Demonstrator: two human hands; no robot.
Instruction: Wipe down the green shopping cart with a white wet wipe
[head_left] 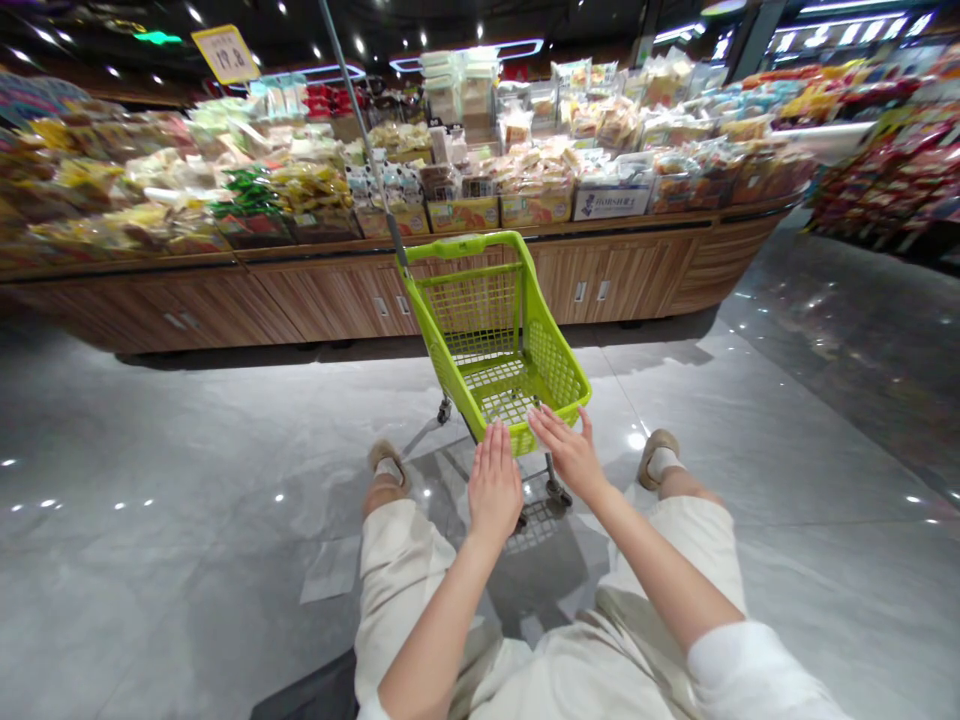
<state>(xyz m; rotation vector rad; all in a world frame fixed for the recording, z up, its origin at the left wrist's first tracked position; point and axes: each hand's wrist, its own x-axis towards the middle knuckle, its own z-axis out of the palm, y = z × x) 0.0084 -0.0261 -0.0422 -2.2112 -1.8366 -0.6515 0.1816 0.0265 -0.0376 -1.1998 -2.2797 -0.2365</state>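
Note:
A small lime-green plastic shopping cart [495, 330] stands on castors straight ahead of me, and no goods show in its mesh basket. My left hand [495, 482] lies flat against the near rim with the fingers extended, not curled around it. My right hand [568, 452] rests at the rim's near right corner, its fingers spread. A thin grey pole [361, 130] rises from the cart's far left corner, and its top runs out of view.
A long wood-fronted display counter [480, 290] piled with packaged foods lies beyond the cart. Red packaged goods [892, 180] stand on a display at the right. A yellow price sign [226, 54] hangs at upper left. Polished grey floor tiles [187, 450] surround the cart and my feet.

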